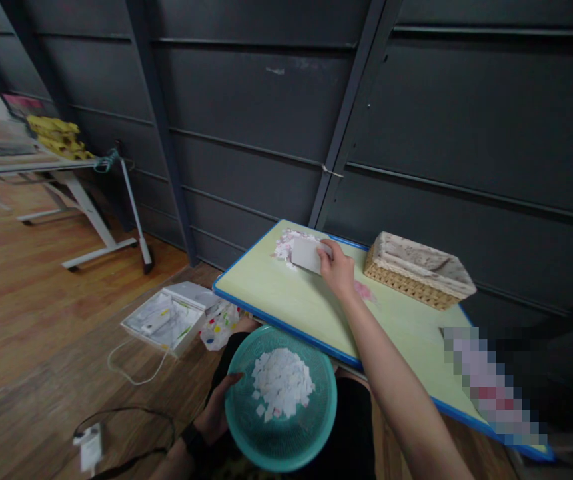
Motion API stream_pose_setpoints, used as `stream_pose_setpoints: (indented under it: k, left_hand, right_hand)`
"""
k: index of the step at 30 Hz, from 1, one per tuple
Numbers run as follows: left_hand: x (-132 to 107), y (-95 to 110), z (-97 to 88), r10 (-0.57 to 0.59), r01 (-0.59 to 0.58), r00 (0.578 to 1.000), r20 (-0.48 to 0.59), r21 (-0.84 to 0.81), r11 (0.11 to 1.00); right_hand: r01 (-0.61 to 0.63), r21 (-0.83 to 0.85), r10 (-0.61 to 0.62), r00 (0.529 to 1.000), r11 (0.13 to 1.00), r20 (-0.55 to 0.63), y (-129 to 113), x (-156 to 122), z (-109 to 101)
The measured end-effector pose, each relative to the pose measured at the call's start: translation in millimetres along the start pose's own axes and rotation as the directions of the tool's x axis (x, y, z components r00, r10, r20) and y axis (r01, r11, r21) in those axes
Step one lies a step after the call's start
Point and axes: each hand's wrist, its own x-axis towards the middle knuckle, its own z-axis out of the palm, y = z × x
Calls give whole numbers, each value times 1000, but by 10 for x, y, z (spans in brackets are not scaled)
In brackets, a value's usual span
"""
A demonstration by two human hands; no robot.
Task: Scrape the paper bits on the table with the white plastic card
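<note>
My right hand (337, 267) reaches across a pale green table with a blue edge (286, 300) and grips a white card (306, 254). The card stands against a heap of small white and pink paper pieces (283, 241) at the table's far left corner. My left hand (216, 413) holds the rim of a round teal basket (311, 427) just below the table's near edge. Several small white paper pieces (280, 382) lie in the basket.
A lined wicker basket (419, 270) stands at the table's back right. An open white box (166, 320) and a spotted bag (219, 327) lie on the wooden floor to the left, with cables (131, 373) nearby. Another table (41, 163) stands far left. A dark panelled wall is behind.
</note>
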Motion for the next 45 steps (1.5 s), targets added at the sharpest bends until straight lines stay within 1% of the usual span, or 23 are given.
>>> stream_pose_setpoints:
  k: [3, 7, 9, 13, 16, 18, 22, 26, 28, 31, 32, 34, 37, 40, 42, 45]
  left_hand:
    - [-7, 0, 8, 17, -17, 1000, -10, 17, 1000]
    - [-33, 9, 60, 5, -3, 998, -55, 36, 999]
    - [-42, 13, 80, 8, -5, 998, -67, 39, 999]
    - [-33, 15, 68, -8, 9, 999, -51, 10, 1000]
    - [-17, 17, 43, -24, 24, 999, -24, -17, 1000]
    - [-15, 19, 40, -22, 21, 1000, -15, -30, 999]
    - [-35, 25, 73, -22, 21, 999, -32, -40, 999]
    - [-56, 26, 106, -16, 15, 999, -52, -20, 1000]
    - [-59, 23, 107, -16, 16, 998, -55, -13, 1000]
    - [-60, 19, 98, -3, 4, 999, -53, 4, 1000]
    - [-60, 19, 95, -1, 2, 999, -50, 9, 1000]
    - [-57, 19, 93, -1, 2, 999, -48, 19, 1000]
    - [-45, 19, 95, 3, -2, 999, -47, 29, 1000]
    - [-29, 15, 83, 26, -25, 999, -33, 26, 999]
    - [-21, 14, 66, 22, -22, 1000, -21, 17, 1000]
    - [-20, 22, 54, 4, -4, 1000, 3, 8, 1000]
  right_hand:
    - [-6, 24, 7, 1000, 1000, -31, -2, -4, -5]
    - [6, 60, -7, 1000, 998, 15, 8, -10, 0]
    - [-11, 78, 10, 1000, 997, 14, 17, -7, 3]
    - [-41, 116, 43, 999, 992, -11, 34, 2, 6]
    - [-41, 165, 37, 999, 985, 25, 46, 9, 10]
    - [-64, 198, 57, 998, 978, 41, 54, 15, 13]
    - [-127, 257, 122, 992, 958, 34, 72, 34, 19]
    - [-128, 315, 107, 991, 940, 84, 109, 58, 13]
    - [-146, 303, 134, 989, 942, 59, 146, 69, -10]
    - [-194, 190, 206, 977, 962, -45, 216, 73, -56]
    - [-204, 153, 215, 975, 967, -60, 238, 70, -69]
    - [-207, 116, 214, 975, 971, -51, 267, 63, -86]
    - [-200, 102, 204, 979, 974, -25, 274, 60, -90]
    - [-200, 113, 206, 978, 973, -39, 256, 65, -82]
    - [-182, 124, 188, 981, 975, -37, 246, 66, -76]
    - [-148, 128, 148, 989, 981, 5, 243, 69, -71]
